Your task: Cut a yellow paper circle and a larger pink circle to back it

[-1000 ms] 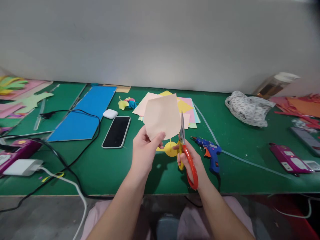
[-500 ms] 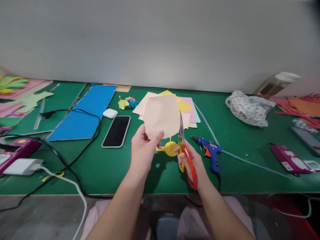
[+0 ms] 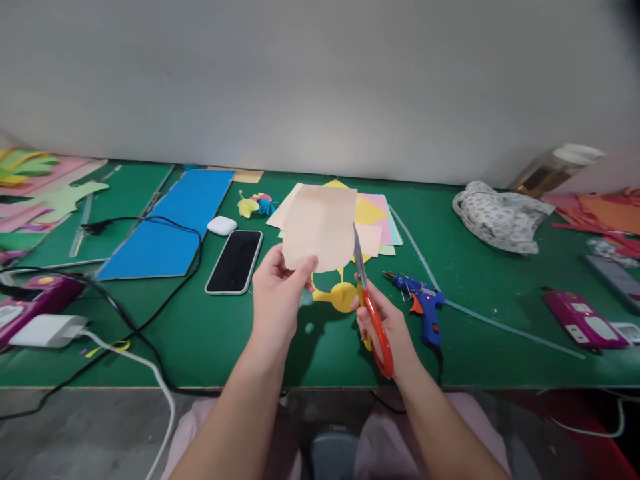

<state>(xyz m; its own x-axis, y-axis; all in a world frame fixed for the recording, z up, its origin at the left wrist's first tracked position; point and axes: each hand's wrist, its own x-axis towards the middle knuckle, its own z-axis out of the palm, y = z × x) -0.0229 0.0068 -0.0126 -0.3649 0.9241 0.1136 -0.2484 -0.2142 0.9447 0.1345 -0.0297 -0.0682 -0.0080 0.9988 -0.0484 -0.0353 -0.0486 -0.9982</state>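
Note:
My left hand [image 3: 280, 287] pinches the lower edge of a pale peach sheet [image 3: 320, 227] with rounded lower corners, held above the table. In my right hand [image 3: 383, 320] are red-handled scissors [image 3: 377, 330], with the blades pointing up beside the sheet's right edge. Something yellow shows by the fingers of that hand. Below the sheet lies a yellow paper piece [image 3: 343, 297] with a round part and thin strips. Behind it, a pile of coloured papers [image 3: 385, 223] is partly covered by the sheet.
A phone [image 3: 234, 262], a white case [image 3: 222, 226] and a blue board [image 3: 170, 223] lie left. At right are a blue glue gun [image 3: 425, 307], a patterned cloth [image 3: 500, 217] and a purple device [image 3: 583, 317]. Cables cross the left side.
My left hand has moved slightly left with the sheet, which now sits a little apart from my right hand. The scissors have shifted slightly left and look more closed.

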